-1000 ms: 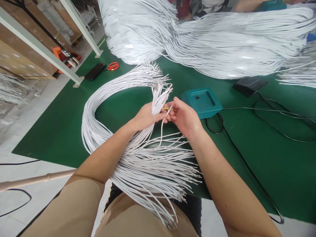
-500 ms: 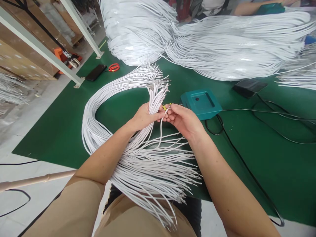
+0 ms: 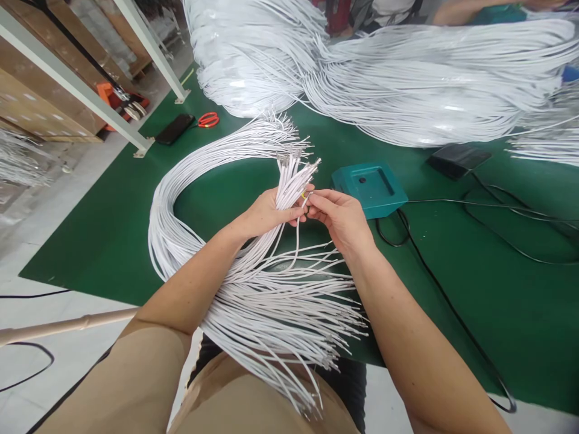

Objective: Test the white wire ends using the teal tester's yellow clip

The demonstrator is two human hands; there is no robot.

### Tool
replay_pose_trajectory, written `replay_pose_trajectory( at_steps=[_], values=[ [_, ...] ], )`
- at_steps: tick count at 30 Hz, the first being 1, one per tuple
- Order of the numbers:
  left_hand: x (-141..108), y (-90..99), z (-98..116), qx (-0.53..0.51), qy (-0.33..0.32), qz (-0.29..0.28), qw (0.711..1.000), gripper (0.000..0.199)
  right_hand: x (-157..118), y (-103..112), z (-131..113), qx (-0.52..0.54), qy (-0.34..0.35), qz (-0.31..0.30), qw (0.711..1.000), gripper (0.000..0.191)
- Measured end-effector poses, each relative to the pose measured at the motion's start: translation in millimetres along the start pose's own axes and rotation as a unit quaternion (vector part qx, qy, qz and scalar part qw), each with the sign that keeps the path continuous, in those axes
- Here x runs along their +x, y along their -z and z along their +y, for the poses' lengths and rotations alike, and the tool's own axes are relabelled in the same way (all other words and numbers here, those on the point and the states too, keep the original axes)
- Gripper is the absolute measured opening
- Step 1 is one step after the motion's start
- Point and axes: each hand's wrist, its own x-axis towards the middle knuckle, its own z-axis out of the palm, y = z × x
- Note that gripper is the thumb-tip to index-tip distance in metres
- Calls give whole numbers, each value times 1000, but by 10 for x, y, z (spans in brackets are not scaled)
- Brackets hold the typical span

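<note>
My left hand [image 3: 266,212] is wrapped round a bunch of thin white cables [image 3: 294,178], its thumb across them and the bare-looking tips sticking up above. Beside it, my right hand [image 3: 344,214] pinches the end of a single white cable [image 3: 298,232] that hangs down from the fingers. A small yellow thing [image 3: 304,194] shows between the hands, too small to make out. The rest of the cable bundle [image 3: 169,205] curves round on the green table, and many loose ends [image 3: 289,307] fan out under my forearms towards my lap.
Large heaps of white cables [image 3: 425,78] lie across the back. A teal device [image 3: 373,187] with black cords stands right of my hands, a black box [image 3: 459,160] beyond it. A phone [image 3: 175,128] and red-handled scissors [image 3: 208,119] lie back left. Another person's arm [image 3: 465,11] shows at the top right.
My right fingers have closed in more round the cable end. The bunch in my left hand has tilted slightly to the right.
</note>
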Motion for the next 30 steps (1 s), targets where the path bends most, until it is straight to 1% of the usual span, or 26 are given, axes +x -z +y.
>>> replay_pose_trajectory(
  at_steps=[2,6,8,11,15,17,20,22,27,30],
  values=[
    [-2,7,-3,-3,2,-10,1000,54,-3,-8,-10,0,-9,4,1000,18],
    [-1,22,-13,-9,2,-14,1000,48,6,-15,-10,23,-40,-12,999,12],
    [1,32,-17,-17,0,-17,1000,47,13,-18,0,19,-45,-2,999,10],
    [1,49,-7,-31,-1,-11,999,53,20,-17,18,13,-48,22,999,11],
    [-10,76,27,-32,5,18,999,60,16,-4,25,7,-55,-7,998,13],
    [-12,91,27,-32,11,24,999,61,6,-3,19,-33,-34,-3,999,15],
    [-7,106,2,-36,12,17,999,63,-11,-18,12,-115,56,50,991,20],
    [-2,106,-14,-34,8,14,999,63,-22,-35,12,-137,102,62,983,20],
    [5,85,-25,-23,2,-1,1000,61,-34,-66,32,-142,109,18,984,24],
    [11,75,-33,-16,7,-10,1000,57,-27,-57,56,-188,139,21,972,18]
  ],
)
